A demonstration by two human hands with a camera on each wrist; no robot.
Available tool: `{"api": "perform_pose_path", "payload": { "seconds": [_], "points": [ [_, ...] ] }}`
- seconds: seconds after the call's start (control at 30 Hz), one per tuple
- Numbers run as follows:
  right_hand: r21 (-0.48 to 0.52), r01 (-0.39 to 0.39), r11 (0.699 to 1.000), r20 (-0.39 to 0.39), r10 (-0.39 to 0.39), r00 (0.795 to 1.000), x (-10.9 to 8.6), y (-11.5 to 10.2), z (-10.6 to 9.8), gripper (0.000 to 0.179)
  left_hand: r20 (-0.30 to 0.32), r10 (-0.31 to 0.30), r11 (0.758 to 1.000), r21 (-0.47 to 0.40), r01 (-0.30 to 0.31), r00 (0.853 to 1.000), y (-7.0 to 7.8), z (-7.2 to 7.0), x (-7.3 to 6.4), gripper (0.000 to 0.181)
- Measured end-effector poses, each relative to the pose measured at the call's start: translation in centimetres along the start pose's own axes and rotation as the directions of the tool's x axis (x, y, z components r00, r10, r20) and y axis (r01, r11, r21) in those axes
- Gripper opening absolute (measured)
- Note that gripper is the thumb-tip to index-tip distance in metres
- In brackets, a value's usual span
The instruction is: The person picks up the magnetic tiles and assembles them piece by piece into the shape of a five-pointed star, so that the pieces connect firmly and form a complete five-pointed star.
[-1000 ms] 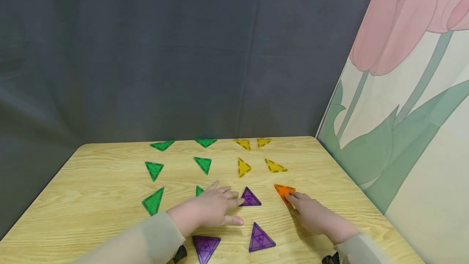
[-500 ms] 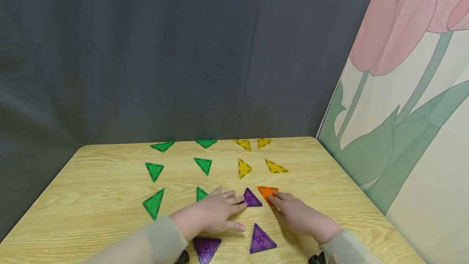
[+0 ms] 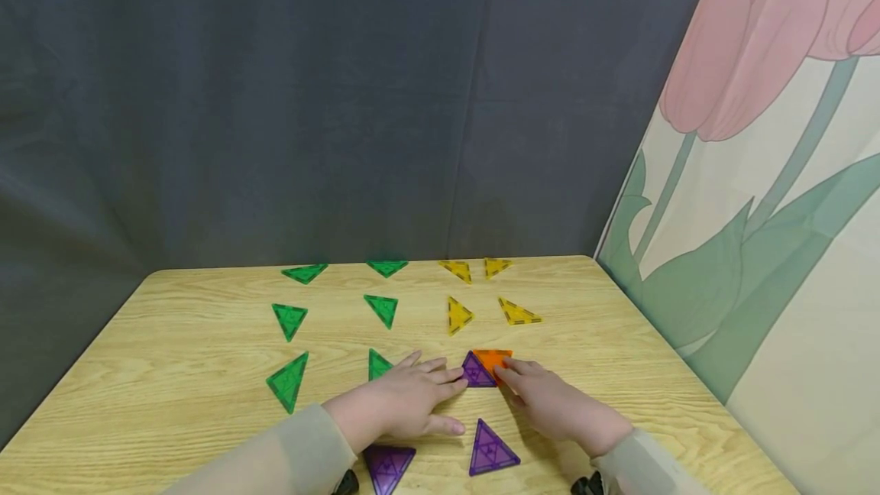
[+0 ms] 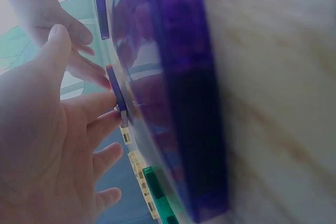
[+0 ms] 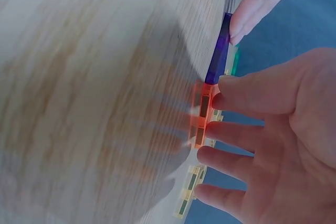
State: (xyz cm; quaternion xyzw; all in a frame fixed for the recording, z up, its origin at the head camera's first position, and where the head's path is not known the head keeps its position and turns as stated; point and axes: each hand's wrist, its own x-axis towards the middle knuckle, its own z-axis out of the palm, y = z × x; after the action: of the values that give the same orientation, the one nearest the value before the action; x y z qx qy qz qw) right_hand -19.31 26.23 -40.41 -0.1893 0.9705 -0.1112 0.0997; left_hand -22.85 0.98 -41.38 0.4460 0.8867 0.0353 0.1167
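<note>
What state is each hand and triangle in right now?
Left hand: fingers extended, touching middle purple triangle
Right hand: touching orange triangle
Orange triangle: flat, against middle purple triangle
Middle purple triangle: flat, meeting the orange
Two nearer purple triangles: flat, apart
Six green triangles: flat, apart, one partly hidden
Four yellow triangles: flat, apart

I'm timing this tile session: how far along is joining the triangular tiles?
Already done, it seems: the orange triangular tile meets the far purple triangular tile along an edge. In hand: the right hand touches the orange tile, the left hand the purple one. Probably remaining: the two nearer purple triangular tiles, the green triangular tiles and the yellow triangular tiles, all lying apart.
</note>
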Motion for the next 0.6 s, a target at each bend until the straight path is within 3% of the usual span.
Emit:
{"api": "perform_pose_path", "payload": {
  "seconds": [0.13,0.3,0.43,0.6],
  "points": [
    [-0.023,-0.010,1.000,0.009,0.010,1.000,-0.3,-0.3,-0.1,0.046,0.001,0.001,1.000,-0.004,-0.001,1.000,0.0,0.2,0.1,0.075],
    [-0.087,0.066,0.994,0.013,-0.065,0.998,-2.1,-1.8,-0.7,0.047,-0.001,-0.003,1.000,-0.015,0.003,1.000,0.0,0.5,0.1,0.075],
    [-0.132,0.123,0.984,0.114,-0.108,0.988,-3.9,-3.3,-1.0,0.050,-0.005,-0.005,1.000,-0.028,0.005,1.000,-0.1,0.5,0.2,0.076],
    [-0.171,0.199,0.965,0.270,-0.149,0.951,-5.2,-4.2,0.4,0.064,-0.004,-0.006,0.999,-0.044,0.006,1.000,-0.2,0.3,0.2,0.075]
  ]
}}
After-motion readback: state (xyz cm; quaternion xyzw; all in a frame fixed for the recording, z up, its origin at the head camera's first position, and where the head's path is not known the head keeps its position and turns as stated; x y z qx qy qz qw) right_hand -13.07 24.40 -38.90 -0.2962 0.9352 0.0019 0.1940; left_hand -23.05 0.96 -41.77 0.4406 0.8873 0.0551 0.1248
